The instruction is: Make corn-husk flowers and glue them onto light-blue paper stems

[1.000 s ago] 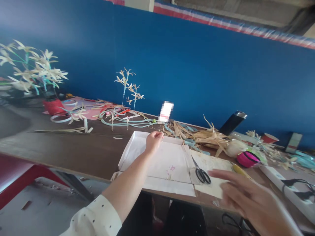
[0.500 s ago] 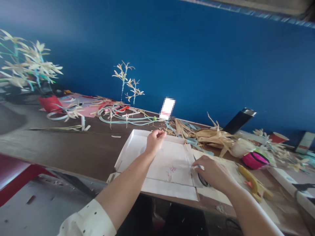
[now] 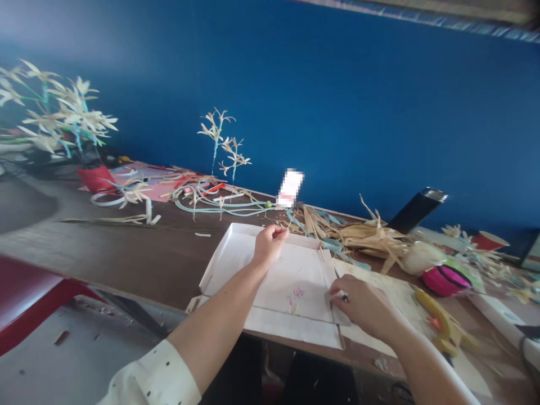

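White box [image 3: 240,247]: beneath left fingers [image 3: 278,232], which pinch a strip [image 3: 289,223]. Scissors [image 3: 345,297]: at curled right fingers [image 3: 338,286], grip unclear; apparent pick-up step, lifting needs firm hold.

Stood as a long brown table [image 3: 147,250]. Carried a red pot [image 3: 96,179] and pink paper [image 3: 161,194] toward the left, loops of pale-blue cord [image 3: 219,212] on the far side, then a heap of dried husks [image 3: 367,238]. Bore an open white cardboard tray [image 3: 276,295] at the front edge, just beside a cream sheet [image 3: 396,291]. Held, farther right, a magenta pouch [image 3: 446,280] and a white power strip [image 3: 500,318].
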The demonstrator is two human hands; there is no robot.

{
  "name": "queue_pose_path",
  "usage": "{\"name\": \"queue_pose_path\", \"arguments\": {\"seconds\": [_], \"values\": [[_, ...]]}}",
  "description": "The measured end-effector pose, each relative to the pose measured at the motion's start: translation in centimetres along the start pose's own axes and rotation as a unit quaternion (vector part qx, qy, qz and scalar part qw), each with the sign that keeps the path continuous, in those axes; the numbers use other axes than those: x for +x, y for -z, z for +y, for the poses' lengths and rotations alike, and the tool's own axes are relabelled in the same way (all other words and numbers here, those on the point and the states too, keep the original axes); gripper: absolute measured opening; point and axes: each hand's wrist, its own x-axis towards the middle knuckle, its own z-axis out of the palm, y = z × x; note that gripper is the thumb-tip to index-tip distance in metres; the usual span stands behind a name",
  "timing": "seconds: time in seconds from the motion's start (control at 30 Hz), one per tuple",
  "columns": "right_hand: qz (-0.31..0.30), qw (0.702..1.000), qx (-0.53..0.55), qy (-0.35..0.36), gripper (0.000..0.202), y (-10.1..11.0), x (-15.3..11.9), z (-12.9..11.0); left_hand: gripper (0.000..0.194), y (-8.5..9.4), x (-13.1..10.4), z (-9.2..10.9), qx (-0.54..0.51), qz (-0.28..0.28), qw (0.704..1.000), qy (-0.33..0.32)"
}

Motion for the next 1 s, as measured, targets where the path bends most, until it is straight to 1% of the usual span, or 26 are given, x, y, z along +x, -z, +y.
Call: {"name": "queue_pose_path", "arguments": {"seconds": [0.07, 0.13, 0.2, 0.23, 0.27, 0.3, 0.33, 0.4, 0.47, 0.53, 0.6, 0.63, 0.67, 0.77, 0.8, 0.9, 0.93, 0.97, 1.0], "values": [[0.01, 1.0, 0.015, -0.001, 0.018, 0.1, 0.7, 0.1, 0.013, 0.0, -0.1, 0.2, -0.001, 0.0, 1.0, -0.001], [0.029, 0.997, 0.068, -0.003, 0.014, 0.5, 1.7, 0.1, 0.013, 0.1, -0.3, 0.5, 0.0, 0.002, 1.0, 0.002], [0.047, 0.983, 0.179, -0.009, 0.011, 1.2, 3.2, -0.1, 0.011, 0.2, -0.5, 0.8, 0.002, 0.007, 1.0, 0.009], [0.057, 0.965, 0.254, -0.015, 0.011, 1.6, 3.9, -0.4, 0.011, 0.3, -0.5, 0.9, 0.004, 0.008, 1.0, 0.014], [0.068, 0.939, 0.335, -0.024, 0.012, 1.9, 4.8, -0.8, 0.01, 0.3, -0.6, 1.0, 0.003, 0.009, 1.0, 0.019], [0.077, 0.905, 0.416, -0.033, 0.014, 2.2, 5.6, -1.3, 0.01, 0.3, -0.6, 1.1, -0.001, 0.01, 1.0, 0.024], [0.084, 0.865, 0.493, -0.042, 0.017, 2.3, 6.4, -1.8, 0.01, 0.3, -0.6, 1.1, -0.008, 0.012, 1.0, 0.028], [0.075, 0.782, 0.616, -0.058, 0.024, 2.3, 7.9, -2.9, 0.011, 0.3, -0.5, 1.0, -0.027, 0.015, 0.999, 0.034], [0.051, 0.709, 0.7, -0.071, 0.025, 1.7, 9.2, -3.7, 0.011, 0.3, -0.3, 0.9, -0.04, 0.019, 0.998, 0.039], [0.024, 0.626, 0.774, -0.086, 0.023, 1.0, 10.3, -4.1, 0.013, 0.3, -0.2, 0.8, -0.039, 0.019, 0.998, 0.045], [-0.002, 0.542, 0.834, -0.102, 0.021, 0.3, 11.0, -4.3, 0.014, 0.3, -0.1, 0.7, -0.029, 0.016, 0.999, 0.04], [-0.014, 0.508, 0.855, -0.108, 0.02, 0.1, 11.2, -4.3, 0.015, 0.3, -0.1, 0.7, -0.025, 0.015, 0.999, 0.034], [-0.023, 0.481, 0.87, -0.112, 0.018, -0.2, 11.4, -4.2, 0.015, 0.3, -0.1, 0.7, -0.022, 0.014, 0.999, 0.027], [-0.041, 0.434, 0.893, -0.115, 0.011, -0.5, 11.6, -4.0, 0.015, 0.2, 0.0, 0.5, -0.023, 0.012, 1.0, 0.015], [-0.047, 0.409, 0.904, -0.113, 0.01, -0.6, 11.6, -3.9, 0.015, 0.2, 0.0, 0.4, -0.024, 0.011, 1.0, 0.015], [-0.071, 0.312, 0.942, -0.101, 0.014, -1.0, 11.4, -3.6, 0.014, 0.0, 0.1, 0.0, -0.024, 0.009, 0.999, 0.021], [-0.076, 0.285, 0.95, -0.097, 0.016, -1.1, 11.4, -3.5, 0.014, -0.1, 0.1, 0.0, -0.02, 0.007, 1.0, 0.022], [-0.077, 0.27, 0.955, -0.094, 0.018, -1.3, 11.3, -3.4, 0.014, -0.1, 0.1, -0.1, -0.013, 0.004, 1.0, 0.022], [-0.073, 0.27, 0.956, -0.093, 0.019, -1.4, 11.2, -3.3, 0.014, -0.1, 0.1, -0.1, -0.004, 0.002, 1.0, 0.022]]}}
